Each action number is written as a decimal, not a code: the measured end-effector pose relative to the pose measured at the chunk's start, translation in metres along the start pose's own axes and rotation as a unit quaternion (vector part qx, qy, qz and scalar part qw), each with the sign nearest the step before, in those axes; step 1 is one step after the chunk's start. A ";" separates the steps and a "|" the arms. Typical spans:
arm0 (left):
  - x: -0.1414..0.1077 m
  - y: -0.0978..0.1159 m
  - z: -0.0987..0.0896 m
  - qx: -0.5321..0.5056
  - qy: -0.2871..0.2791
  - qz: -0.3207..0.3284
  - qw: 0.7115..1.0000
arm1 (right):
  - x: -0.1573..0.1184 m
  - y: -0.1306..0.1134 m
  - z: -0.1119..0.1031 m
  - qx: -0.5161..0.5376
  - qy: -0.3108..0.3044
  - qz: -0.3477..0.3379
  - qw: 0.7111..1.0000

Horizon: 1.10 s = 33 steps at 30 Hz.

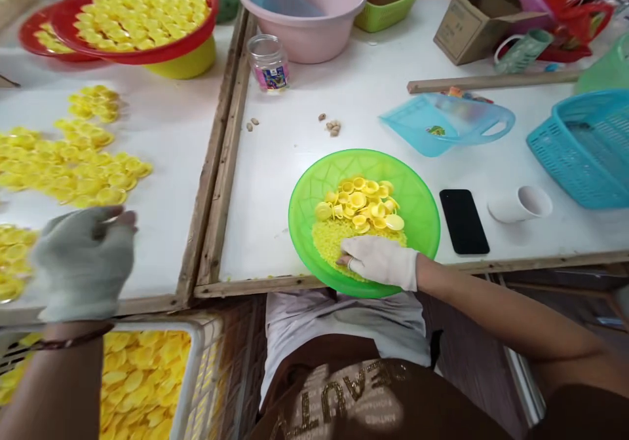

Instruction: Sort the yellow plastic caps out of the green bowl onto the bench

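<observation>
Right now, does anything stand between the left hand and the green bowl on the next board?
Yes: the raised wooden frame rails run between the gloved left hand and the green plastic bowl, dividing the two white boards.

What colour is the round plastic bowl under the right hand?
The round plastic bowl is translucent bright green, shown best in the head view.

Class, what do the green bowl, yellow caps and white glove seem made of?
The green bowl looks like translucent plastic: light shows through it. The yellow caps look like smooth, glossy moulded plastic. The white glove could be thin rubber or fabric; hard to tell.
</observation>
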State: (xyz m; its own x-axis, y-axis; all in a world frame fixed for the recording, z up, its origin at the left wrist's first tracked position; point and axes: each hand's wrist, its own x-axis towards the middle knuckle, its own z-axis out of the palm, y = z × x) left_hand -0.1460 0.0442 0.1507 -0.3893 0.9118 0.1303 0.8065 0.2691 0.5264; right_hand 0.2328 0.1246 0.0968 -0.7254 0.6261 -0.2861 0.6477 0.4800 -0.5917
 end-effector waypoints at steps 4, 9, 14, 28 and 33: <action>0.000 0.085 0.056 -0.037 0.001 0.175 0.984 | -0.005 0.013 -0.020 0.323 0.003 0.041 0.945; 0.010 0.176 0.132 0.138 -0.234 0.239 0.932 | -0.009 0.030 -0.039 0.716 0.044 0.107 0.689; 0.014 0.187 0.160 0.223 -0.279 0.209 0.910 | -0.010 0.036 -0.040 0.773 0.073 0.073 0.626; -0.026 0.171 0.140 -0.432 -0.256 -0.033 0.864 | -0.008 0.015 -0.022 0.346 0.249 -0.058 0.903; -0.027 0.169 0.138 -0.531 -0.373 -0.176 0.740 | -0.014 0.021 -0.021 0.102 0.289 -0.158 0.939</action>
State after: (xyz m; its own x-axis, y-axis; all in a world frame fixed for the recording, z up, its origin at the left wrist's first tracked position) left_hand 0.0623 0.1082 0.1206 0.1816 0.8676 -0.4630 -0.2452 0.4959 0.8330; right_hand 0.2611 0.1390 0.1045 -0.5877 0.7300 0.3488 0.3208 0.6061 -0.7278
